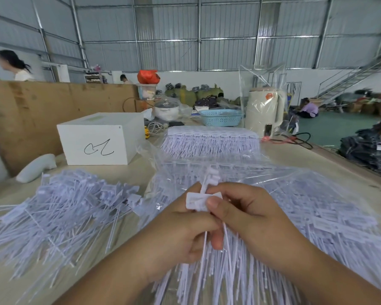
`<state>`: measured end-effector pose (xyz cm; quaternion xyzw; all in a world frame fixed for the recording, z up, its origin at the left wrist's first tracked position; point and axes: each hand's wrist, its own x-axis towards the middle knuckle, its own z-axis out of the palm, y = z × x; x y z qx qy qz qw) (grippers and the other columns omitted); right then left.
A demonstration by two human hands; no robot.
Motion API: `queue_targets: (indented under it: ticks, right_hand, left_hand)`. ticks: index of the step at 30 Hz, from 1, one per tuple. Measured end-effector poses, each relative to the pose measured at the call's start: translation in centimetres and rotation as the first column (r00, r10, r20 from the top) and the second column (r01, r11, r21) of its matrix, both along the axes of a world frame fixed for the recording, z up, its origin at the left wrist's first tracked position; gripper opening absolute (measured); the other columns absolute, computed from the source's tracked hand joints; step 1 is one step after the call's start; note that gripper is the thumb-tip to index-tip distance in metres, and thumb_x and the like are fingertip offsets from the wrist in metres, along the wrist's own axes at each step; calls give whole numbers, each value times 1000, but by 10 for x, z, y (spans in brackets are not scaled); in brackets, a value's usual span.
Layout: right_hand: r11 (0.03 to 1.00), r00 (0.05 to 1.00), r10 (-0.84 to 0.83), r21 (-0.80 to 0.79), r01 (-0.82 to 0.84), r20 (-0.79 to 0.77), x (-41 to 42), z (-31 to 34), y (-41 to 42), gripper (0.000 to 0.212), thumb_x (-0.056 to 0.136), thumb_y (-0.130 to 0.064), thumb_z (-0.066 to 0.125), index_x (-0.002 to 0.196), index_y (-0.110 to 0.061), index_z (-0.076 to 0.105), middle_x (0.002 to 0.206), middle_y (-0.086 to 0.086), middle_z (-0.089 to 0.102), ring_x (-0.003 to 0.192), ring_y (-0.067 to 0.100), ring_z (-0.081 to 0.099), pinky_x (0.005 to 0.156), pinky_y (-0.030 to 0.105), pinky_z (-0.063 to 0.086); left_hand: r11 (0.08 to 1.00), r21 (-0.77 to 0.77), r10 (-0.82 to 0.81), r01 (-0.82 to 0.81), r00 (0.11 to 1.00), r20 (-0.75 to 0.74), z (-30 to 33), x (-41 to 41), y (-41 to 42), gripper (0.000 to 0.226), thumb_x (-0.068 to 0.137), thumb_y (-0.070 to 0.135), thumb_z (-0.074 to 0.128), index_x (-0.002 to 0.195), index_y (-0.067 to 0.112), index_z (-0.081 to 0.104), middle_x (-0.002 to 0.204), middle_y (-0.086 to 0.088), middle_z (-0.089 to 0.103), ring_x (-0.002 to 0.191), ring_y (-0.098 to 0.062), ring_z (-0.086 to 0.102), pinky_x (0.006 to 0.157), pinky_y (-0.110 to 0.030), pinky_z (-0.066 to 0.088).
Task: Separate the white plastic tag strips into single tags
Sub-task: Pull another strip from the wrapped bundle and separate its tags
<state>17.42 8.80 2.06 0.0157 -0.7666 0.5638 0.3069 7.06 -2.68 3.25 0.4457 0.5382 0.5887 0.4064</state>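
While both hands worked at the near edge, the wooden table carried everything else. Bagged tag strips, under clear plastic, spread across its right and centre, with another stacked block of strips further back. A loose heap of single tags covered the left side. A white box with a black scribble stood behind that heap, and a white handheld device lay just left of the box. A cream kettle in plastic wrap and a blue basket sat at the far end.

Left hand: fingers curled, gripping thin white tag stems. Right hand: fingers curled, thumb and fingers pinching the head of the tag strip. The strip was held between the two hands, above the bagged strips, its row of heads running up and away from the fingers.
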Motion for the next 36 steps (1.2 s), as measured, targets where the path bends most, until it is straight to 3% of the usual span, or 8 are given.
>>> queue_targets:
  ticks: [5,8,12,19,23,30,33,36]
  right_hand:
    - [999,1000,-28,-30,28,-10,3,3,-5,16,92,-27,57,78,-21,62,56,13,63,53,36,67,54,38,52]
    - [995,995,-100,-2,100,11,2,0,-5,15,93,-32,55,83,-21,60,61,19,63,59,44,63,58,52,53]
    - [961,968,-248,119,250,-32,-2,-6,-7,15,95,-32,57,85,-24,63,68,14,58,58,16,54,58,33,46]
    - [958,958,-277,98,270,68,-6,-12,-6,46,78,-56,51,118,-36,43,69,-6,57,71,17,63,72,36,52]
    - [950,954,-291,134,281,65,-7,-13,-1,30,93,-34,56,119,-34,41,65,-7,58,59,7,54,62,23,44]
    - [946,966,-255,216,241,36,-8,-11,-9,53,94,-41,51,139,-32,26,82,-5,59,75,16,68,83,46,52]
    - [910,957,-284,329,251,56,-4,-7,-6,72,86,-64,39,147,-44,5,94,-18,49,80,4,62,78,34,50]
    - [828,933,-330,518,216,139,3,0,-8,76,78,-83,25,140,-60,-12,94,-24,50,78,-3,57,69,20,44]
  left_hand:
    - [999,-43,3,-7,997,-82,-5,2,0,27,60,31,69,79,12,65,49,-1,43,39,-8,30,41,-14,24]
    - [998,-50,40,-48,987,-154,-6,3,3,34,56,39,69,75,11,65,50,1,39,42,-8,33,42,-16,25]
    - [986,17,162,-166,933,-320,-9,3,4,31,65,34,66,71,5,56,47,4,35,42,-10,30,43,-20,23]
    - [985,1,151,-171,870,-469,-4,-4,0,20,72,39,57,63,24,67,43,6,49,41,-8,43,46,-18,36]
    - [979,-64,155,-193,912,-380,-8,-11,1,27,73,38,53,58,20,64,49,1,57,48,-14,51,51,-18,41]
    - [970,22,242,-242,970,2,-12,-4,6,37,97,11,50,67,23,68,52,1,51,41,-10,42,38,-21,35]
    - [977,-19,213,-213,966,147,-11,-5,5,23,88,30,64,67,22,60,49,5,36,39,-7,27,36,-15,23]
    - [994,-74,87,-76,984,155,-9,-3,3,48,72,58,76,64,21,48,52,4,30,43,-7,20,38,-16,18]
